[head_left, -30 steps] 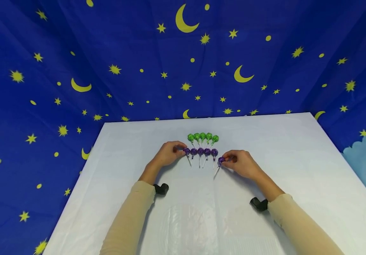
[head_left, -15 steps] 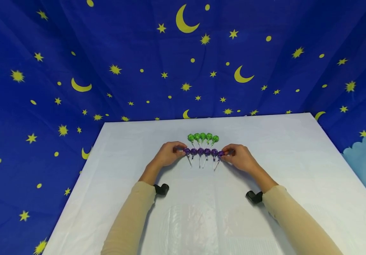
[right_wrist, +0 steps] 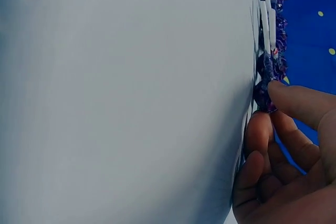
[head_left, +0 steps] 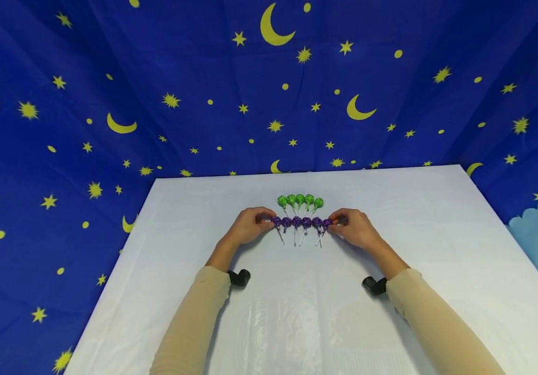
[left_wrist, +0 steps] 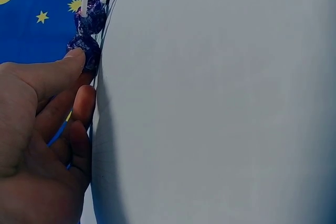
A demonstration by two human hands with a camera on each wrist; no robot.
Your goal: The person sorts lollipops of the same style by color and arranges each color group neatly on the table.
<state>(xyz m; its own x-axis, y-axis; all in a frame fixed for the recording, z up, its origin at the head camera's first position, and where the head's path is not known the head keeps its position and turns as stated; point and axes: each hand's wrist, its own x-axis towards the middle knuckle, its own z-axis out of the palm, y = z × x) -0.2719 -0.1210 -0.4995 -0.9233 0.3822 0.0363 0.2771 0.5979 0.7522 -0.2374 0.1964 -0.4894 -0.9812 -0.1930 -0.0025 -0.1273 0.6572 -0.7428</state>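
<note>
Several purple lollipops (head_left: 297, 222) lie in a side-by-side row on the white table, heads away from me and sticks toward me. At the row's left end, my left hand (head_left: 248, 226) pinches the outermost purple lollipop (left_wrist: 88, 51) by its wrapped head between thumb and fingers. My right hand (head_left: 354, 229) likewise holds the head of the rightmost purple lollipop (right_wrist: 263, 98), pressed up beside its neighbour. The sticks of the two rightmost lollipops cross. Behind this row, several green lollipops (head_left: 300, 199) lie fanned, with their sticks converging toward the purple heads.
The white table (head_left: 292, 302) reaches back to a blue curtain (head_left: 222, 67) printed with yellow moons and stars. A black wrist camera (head_left: 239, 278) sits at the left sleeve, another black wrist camera (head_left: 374, 286) at the right one.
My right hand has brought its purple lollipop up and against the right end of the row, and its stick now crosses the neighbouring stick. My left hand stays at the left end.
</note>
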